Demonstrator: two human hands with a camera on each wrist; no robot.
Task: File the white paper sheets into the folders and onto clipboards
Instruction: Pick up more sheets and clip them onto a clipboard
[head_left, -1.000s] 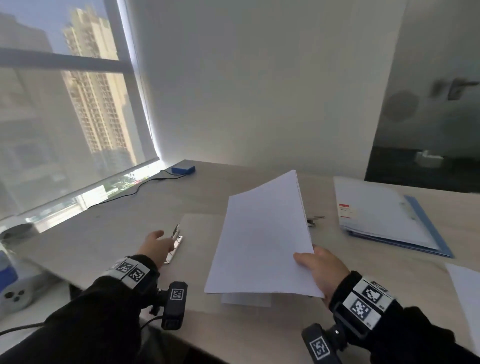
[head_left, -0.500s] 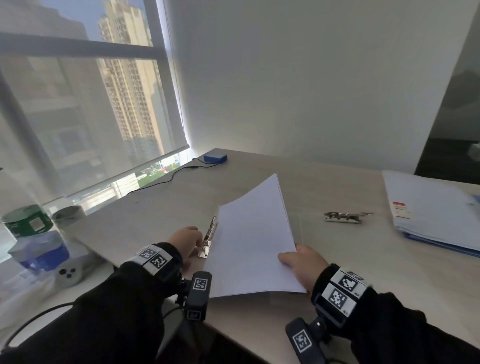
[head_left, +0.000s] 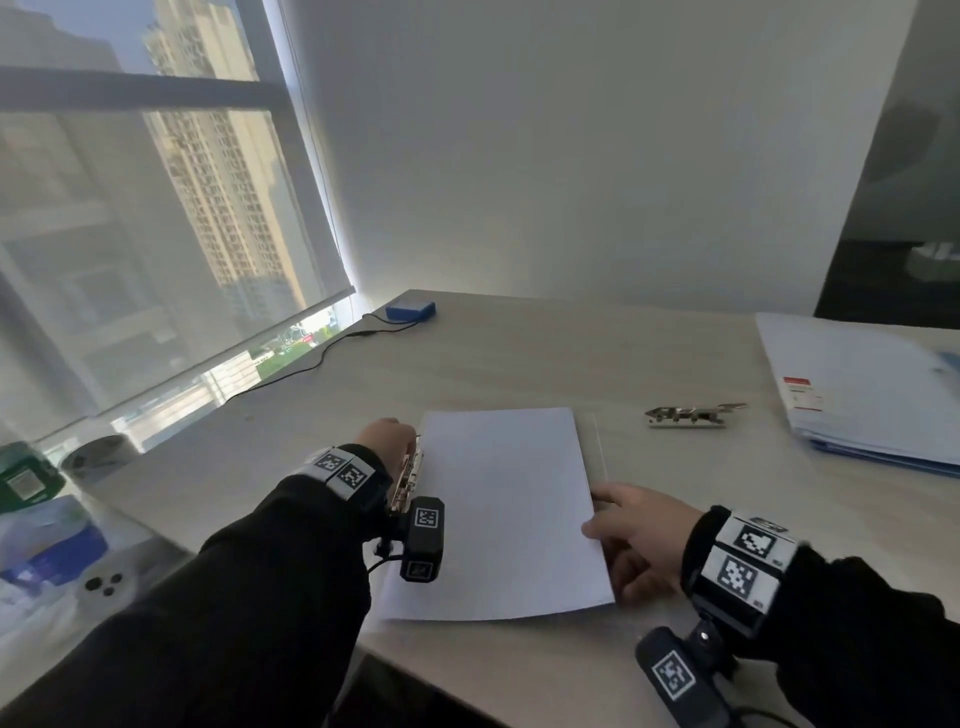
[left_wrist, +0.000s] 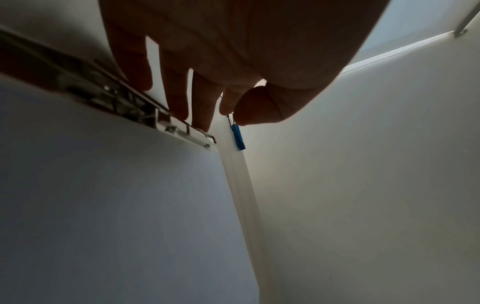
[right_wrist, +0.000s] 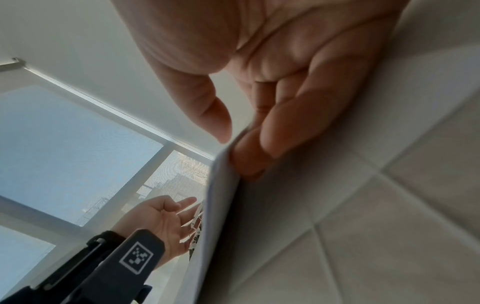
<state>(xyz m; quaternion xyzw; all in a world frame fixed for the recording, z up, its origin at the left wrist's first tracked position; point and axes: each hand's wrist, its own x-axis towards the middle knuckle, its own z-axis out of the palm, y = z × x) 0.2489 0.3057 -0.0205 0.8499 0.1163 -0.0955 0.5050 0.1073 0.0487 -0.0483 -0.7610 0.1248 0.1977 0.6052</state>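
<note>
A stack of white paper sheets (head_left: 504, 509) lies almost flat on a clear clipboard (head_left: 597, 447) near the table's front edge. My left hand (head_left: 389, 441) is at the board's metal clip (head_left: 408, 478) on the sheets' left side. Its straight fingers (left_wrist: 176, 102) press on the clip (left_wrist: 166, 121). My right hand (head_left: 602, 525) holds the sheets' right edge, which is lifted a little. Its fingers (right_wrist: 249, 160) are curled under the paper (right_wrist: 218, 205) and the thumb is just above it. A blue folder (head_left: 857, 384) topped with white sheets lies at the far right.
A second metal clip (head_left: 691, 414) lies on the table between the sheets and the folder. A blue box (head_left: 410, 310) with a black cable sits at the back by the window. Containers (head_left: 26, 478) and a white device (head_left: 104, 582) stand off the table's left end.
The right hand has lowered the tilted sheets down onto the clipboard. The left hand has moved onto the clip. The head view has swung left.
</note>
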